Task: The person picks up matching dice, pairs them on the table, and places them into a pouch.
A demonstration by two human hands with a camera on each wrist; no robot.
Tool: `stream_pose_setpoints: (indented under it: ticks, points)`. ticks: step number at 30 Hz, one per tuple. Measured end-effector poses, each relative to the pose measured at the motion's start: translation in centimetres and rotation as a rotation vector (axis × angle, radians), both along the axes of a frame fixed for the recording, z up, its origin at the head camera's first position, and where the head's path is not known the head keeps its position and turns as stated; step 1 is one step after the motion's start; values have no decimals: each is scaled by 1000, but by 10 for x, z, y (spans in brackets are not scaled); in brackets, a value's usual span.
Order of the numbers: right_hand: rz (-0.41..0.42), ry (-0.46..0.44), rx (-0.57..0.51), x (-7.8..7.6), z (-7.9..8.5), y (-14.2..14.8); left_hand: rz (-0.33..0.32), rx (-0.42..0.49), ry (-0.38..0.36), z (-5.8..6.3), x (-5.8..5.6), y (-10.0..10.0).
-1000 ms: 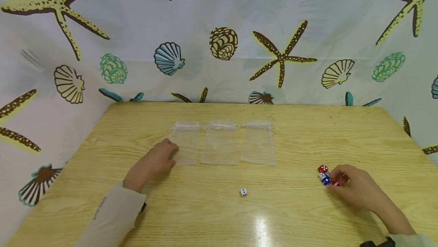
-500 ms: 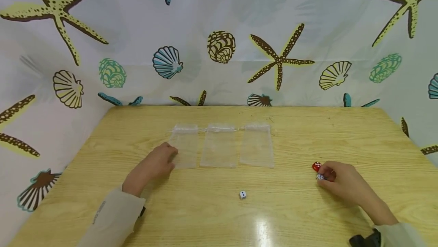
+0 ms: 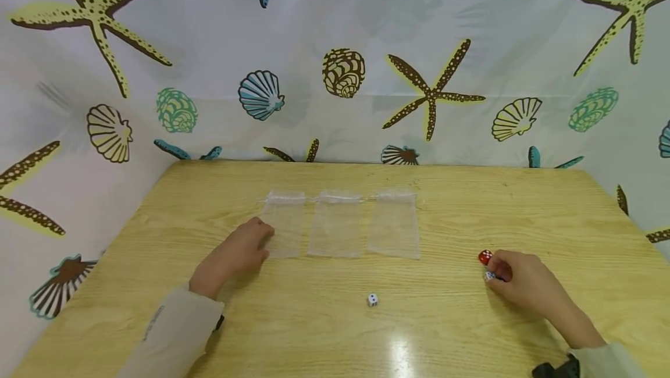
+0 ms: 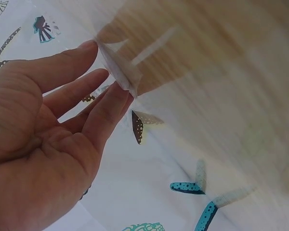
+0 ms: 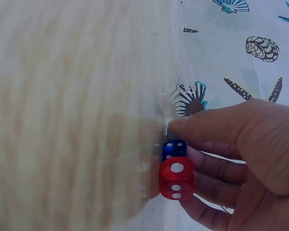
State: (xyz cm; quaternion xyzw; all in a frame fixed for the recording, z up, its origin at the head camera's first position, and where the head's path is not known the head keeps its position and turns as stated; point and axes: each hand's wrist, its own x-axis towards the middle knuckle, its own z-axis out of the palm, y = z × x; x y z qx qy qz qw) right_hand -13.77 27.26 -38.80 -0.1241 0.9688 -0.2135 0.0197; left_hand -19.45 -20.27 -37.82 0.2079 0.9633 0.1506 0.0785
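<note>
My left hand (image 3: 235,256) rests at the left edge of the leftmost sheer drawstring bag (image 3: 285,232). In the left wrist view its fingertips touch the bag's edge, thumb and fingers apart. At the right, my right hand (image 3: 528,282) lies with thumb and fingers curled round dice on the tabletop. A white die (image 3: 489,276) shows at its fingertips, and a red die (image 3: 485,257) sits just beyond. From the right wrist, a blue die (image 5: 175,150) and a red die (image 5: 177,178) appear against the fingers. The other dice are hidden by the hand.
Two more sheer bags, the middle one (image 3: 335,232) and the right one (image 3: 394,232), lie flat in a row. A lone white die (image 3: 372,300) sits nearer the front. The wooden table (image 3: 293,331) ends at a shell-patterned cloth (image 3: 335,122) behind and at both sides.
My right hand has slid slightly left and closed in round the dice cluster, which is now mostly covered. The left hand stays by the bag; the lone white die has not moved.
</note>
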Motion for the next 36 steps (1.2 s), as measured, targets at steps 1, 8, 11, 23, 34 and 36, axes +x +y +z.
stream_pose_setpoints:
  ticks: [1,8,11,23,34,36]
  points:
    - [-3,3,2,1,1,0,-4,1,3,1,0,1]
    - [6,18,1,5,9,-5,-8,12,-11,1,-1,7]
    - [26,34,-9,6,13,-12,-12,13,-15,1,-2,7]
    - [143,30,-107,-2,22,-61,10,-16,-10,0,-3,3]
    - [235,3,-172,-6,18,-99,4,11,-2,-1,-2,1]
    - [258,3,-183,-6,16,-105,2,13,0,-1,-2,1]
